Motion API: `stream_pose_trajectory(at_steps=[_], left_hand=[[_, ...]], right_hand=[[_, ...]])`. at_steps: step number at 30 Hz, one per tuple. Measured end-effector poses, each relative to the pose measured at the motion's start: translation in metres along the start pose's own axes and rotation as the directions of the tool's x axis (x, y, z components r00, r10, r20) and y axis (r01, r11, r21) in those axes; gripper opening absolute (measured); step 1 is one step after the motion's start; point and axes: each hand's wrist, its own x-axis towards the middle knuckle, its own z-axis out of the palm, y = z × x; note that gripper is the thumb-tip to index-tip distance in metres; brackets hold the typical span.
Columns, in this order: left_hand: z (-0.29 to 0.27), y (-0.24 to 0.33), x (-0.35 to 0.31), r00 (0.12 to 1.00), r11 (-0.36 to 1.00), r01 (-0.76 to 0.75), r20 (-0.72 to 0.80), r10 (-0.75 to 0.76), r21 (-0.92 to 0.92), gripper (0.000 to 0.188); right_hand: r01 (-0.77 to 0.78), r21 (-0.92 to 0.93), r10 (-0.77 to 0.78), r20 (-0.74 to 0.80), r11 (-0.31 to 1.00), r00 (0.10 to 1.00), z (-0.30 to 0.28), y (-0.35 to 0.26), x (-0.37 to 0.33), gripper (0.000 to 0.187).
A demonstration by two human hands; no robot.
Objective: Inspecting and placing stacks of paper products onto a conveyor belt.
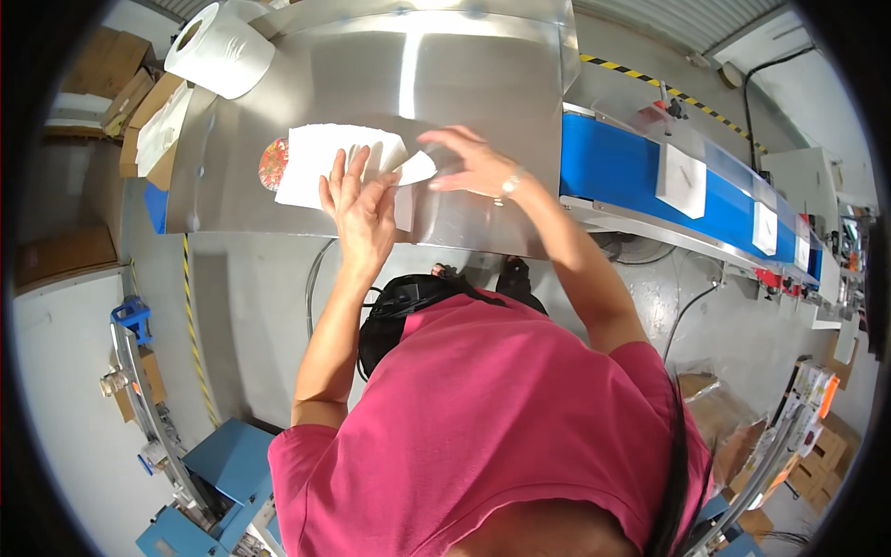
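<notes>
Both hands (360,206) (478,171) are over a steel table (334,74), conveyor (608,165) alongside.

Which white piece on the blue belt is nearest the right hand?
The leftmost piece on the belt, nearest the metal table; the other pieces lie farther right.

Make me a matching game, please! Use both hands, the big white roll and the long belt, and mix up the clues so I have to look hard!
Things:
1. left hand
2. right hand
3. white roll
4. long belt

Clues:
A. at the far left of the metal table
B. has a shiny band at its wrist
C. blue, with white pieces on it
D. fingers spread over the white paper

Right pairs: 1-D, 2-B, 3-A, 4-C.
</notes>
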Motion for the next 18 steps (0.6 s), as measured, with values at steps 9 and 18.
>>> stream_pose_trajectory(at_steps=[9, 18], left_hand=[[-0.002, -0.013, 0.001, 0.999, 0.998, -0.009, -0.05, 0.012, 0.069, 0.035], [-0.003, -0.014, 0.004, 0.996, 1.0, 0.022, -0.092, -0.022, 0.0, 0.026]], right_hand=[[-0.418, 0.335, 0.52, -0.324, 0.844, 0.791, -0.041, 0.078, -0.055, 0.047], [-0.917, -0.163, 0.37, -0.878, 0.363, 0.303, -0.143, 0.085, -0.128, 0.065]])
